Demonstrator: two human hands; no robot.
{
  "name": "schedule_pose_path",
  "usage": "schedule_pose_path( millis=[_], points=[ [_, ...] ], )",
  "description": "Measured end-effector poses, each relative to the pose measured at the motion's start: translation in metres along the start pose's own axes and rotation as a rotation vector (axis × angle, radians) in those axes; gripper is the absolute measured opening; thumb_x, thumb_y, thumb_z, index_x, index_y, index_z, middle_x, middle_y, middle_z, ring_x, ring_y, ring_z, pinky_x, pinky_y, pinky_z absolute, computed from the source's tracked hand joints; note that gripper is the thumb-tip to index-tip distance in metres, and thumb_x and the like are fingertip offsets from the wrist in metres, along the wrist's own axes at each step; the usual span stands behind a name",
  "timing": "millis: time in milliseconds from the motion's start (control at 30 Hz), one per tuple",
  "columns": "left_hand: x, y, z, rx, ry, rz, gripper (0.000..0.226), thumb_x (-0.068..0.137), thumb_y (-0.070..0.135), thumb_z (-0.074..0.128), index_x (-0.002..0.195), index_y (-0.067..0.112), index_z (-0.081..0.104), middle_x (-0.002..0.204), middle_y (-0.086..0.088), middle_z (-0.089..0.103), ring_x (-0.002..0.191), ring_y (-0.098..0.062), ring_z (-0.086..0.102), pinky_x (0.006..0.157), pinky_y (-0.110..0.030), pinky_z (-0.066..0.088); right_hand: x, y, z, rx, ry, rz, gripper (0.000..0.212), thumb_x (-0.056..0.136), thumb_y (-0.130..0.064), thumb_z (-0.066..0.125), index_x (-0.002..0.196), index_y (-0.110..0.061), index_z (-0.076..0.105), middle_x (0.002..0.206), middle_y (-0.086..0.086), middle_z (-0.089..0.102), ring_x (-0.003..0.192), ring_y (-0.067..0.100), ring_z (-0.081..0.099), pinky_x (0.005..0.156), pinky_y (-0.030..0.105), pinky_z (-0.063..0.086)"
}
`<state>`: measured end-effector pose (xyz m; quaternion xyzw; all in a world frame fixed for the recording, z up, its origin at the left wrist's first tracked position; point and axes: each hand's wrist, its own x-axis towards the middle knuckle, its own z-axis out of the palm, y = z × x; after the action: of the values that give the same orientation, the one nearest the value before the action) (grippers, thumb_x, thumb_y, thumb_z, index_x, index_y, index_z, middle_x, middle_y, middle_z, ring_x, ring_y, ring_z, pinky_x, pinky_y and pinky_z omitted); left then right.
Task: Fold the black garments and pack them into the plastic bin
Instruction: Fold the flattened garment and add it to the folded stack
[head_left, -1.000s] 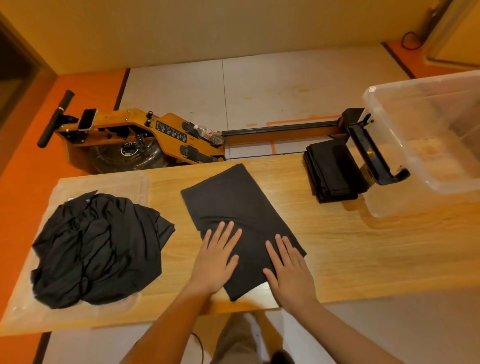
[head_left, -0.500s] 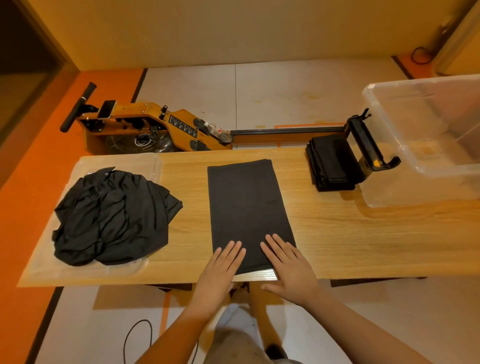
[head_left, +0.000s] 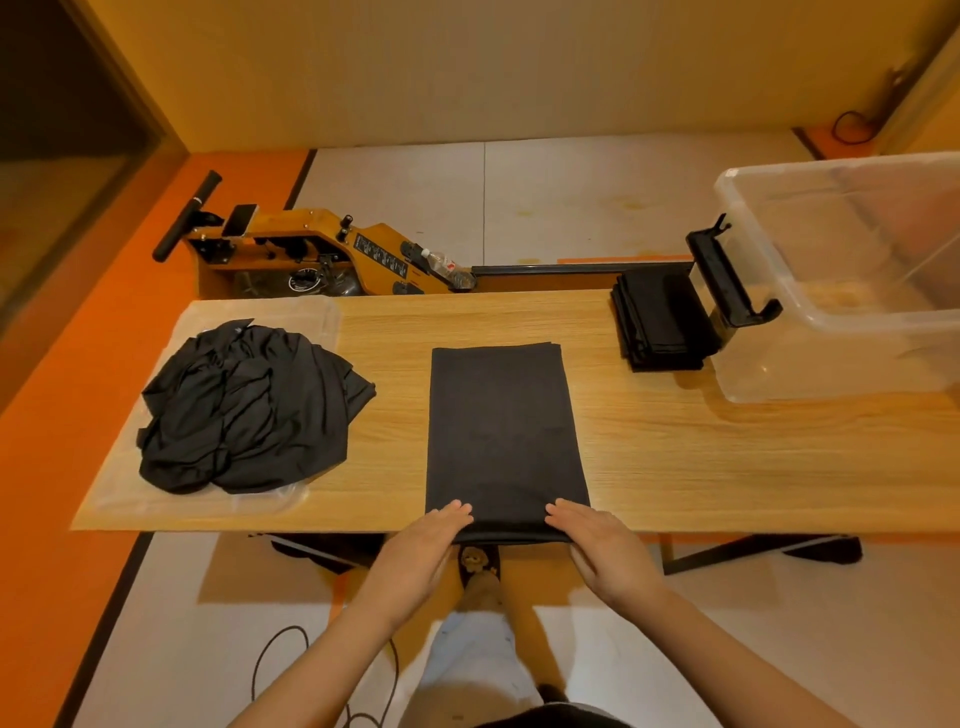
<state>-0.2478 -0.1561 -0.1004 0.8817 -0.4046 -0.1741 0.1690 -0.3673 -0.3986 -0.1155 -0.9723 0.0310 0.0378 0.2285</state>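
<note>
1. The left hand and right hand press straight, released fingers on the near corners of one folded black garment, mid-table.
2. One crumpled heap lies left on a clear lid. One folded stack sits just beside the one plastic bin, far right.
3. The label on the rowing machine beyond is too small to read.

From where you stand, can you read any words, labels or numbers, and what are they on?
No text is readable.
Black label on the rower: white marks, too small to read.
Bottle label: blurred.
Round dial below the rower: marks too small to read.
Flat garment and bin: no print visible.
</note>
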Motion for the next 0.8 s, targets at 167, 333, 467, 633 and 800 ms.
schedule_pose_path(
  millis=[167, 333, 467, 633, 800],
  points=[
    [0.001, 0.005, -0.017, -0.277, 0.137, -0.176, 0.002, 0.099, 0.032, 0.049, 0.098, 0.033, 0.05, 0.069, 0.006, 0.059, 0.062, -0.013, 0.057, 0.055, -0.032, 0.042, 0.0, -0.005, -0.02, 0.195, 0.063, 0.16, 0.021, 0.097, -0.028, 0.051, 0.116, -0.03, 0.061, 0.106, -0.01, 0.069, 0.098, 0.008, 0.062, 0.081, 0.022, 0.047],
    [0.017, 0.005, -0.045, -0.578, 0.224, -0.285, 0.018, 0.095, 0.022, 0.058, 0.078, 0.015, 0.059, 0.065, 0.015, 0.055, 0.065, -0.002, 0.054, 0.059, -0.013, 0.039, 0.022, -0.003, -0.041, 0.576, 0.152, 0.292, 0.014, 0.091, -0.021, 0.062, 0.078, -0.027, 0.059, 0.07, -0.012, 0.059, 0.071, 0.005, 0.056, 0.067, 0.026, 0.044],
    [0.056, -0.001, -0.074, -0.665, 0.205, -0.297, 0.018, 0.096, 0.019, 0.055, 0.08, 0.015, 0.061, 0.072, 0.017, 0.062, 0.074, 0.001, 0.059, 0.062, -0.009, 0.041, 0.057, -0.001, -0.064, 0.779, 0.158, 0.363, 0.018, 0.092, -0.019, 0.06, 0.074, -0.017, 0.059, 0.07, -0.006, 0.059, 0.07, 0.008, 0.056, 0.068, 0.029, 0.043],
    [0.132, -0.019, -0.098, -0.69, 0.178, -0.309, 0.019, 0.098, 0.018, 0.053, 0.081, 0.014, 0.06, 0.067, 0.021, 0.061, 0.07, 0.005, 0.058, 0.057, -0.01, 0.039, 0.126, 0.016, -0.081, 0.763, 0.193, 0.476, 0.016, 0.094, -0.025, 0.058, 0.08, -0.018, 0.062, 0.076, -0.006, 0.062, 0.077, 0.01, 0.059, 0.068, 0.025, 0.044],
    [0.198, -0.054, -0.087, -0.626, 0.13, -0.392, 0.017, 0.098, 0.026, 0.054, 0.082, 0.021, 0.059, 0.072, -0.001, 0.059, 0.072, -0.014, 0.059, 0.061, -0.028, 0.039, 0.19, 0.045, -0.066, 0.578, 0.167, 0.641, 0.015, 0.094, -0.026, 0.056, 0.083, -0.016, 0.06, 0.076, -0.005, 0.06, 0.075, 0.017, 0.057, 0.063, 0.031, 0.043]
  ],
)
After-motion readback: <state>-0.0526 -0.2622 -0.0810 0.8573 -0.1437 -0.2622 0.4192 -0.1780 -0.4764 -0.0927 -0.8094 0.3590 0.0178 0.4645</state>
